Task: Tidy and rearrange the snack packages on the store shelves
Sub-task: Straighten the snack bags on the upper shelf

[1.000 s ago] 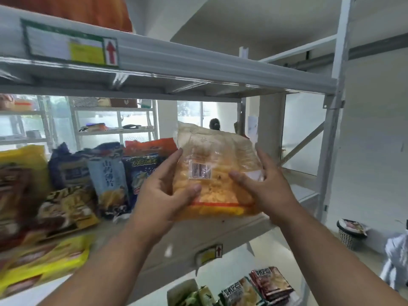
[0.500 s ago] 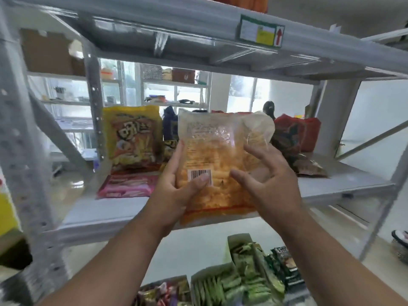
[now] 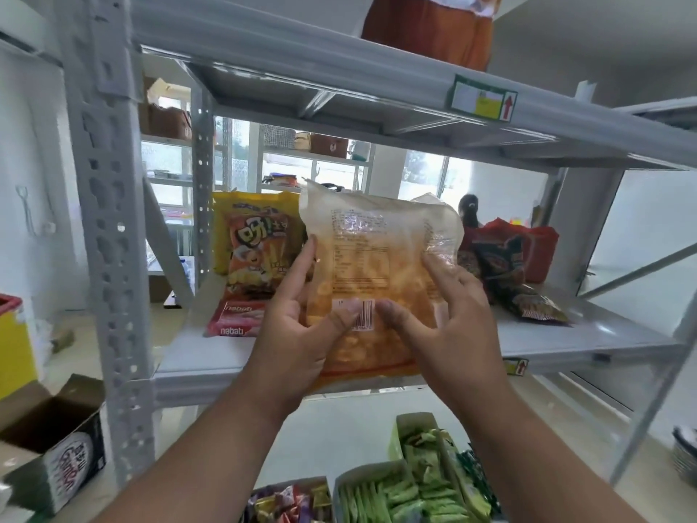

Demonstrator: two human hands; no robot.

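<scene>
Head view: nearest, boxes of green snack packs [image 3: 411, 496] sit below the middle shelf [image 3: 565, 339]. Above its front edge, the left hand [image 3: 298, 334] and right hand [image 3: 449, 326] pinch a clear orange snack bag [image 3: 371, 258], thumbs pressing its barcode, fingers spread. Behind it, left, a yellow chip bag [image 3: 256, 243] stands upright on that shelf.

Both forearms bare, no sleeves; left grip [image 3: 298, 334] and right grip [image 3: 449, 326] ungloved.

Bare shelf [image 3: 611, 335] surface at right, yellow snack bag [image 3: 256, 243] blocking left, dark red packets [image 3: 505, 262] behind
</scene>
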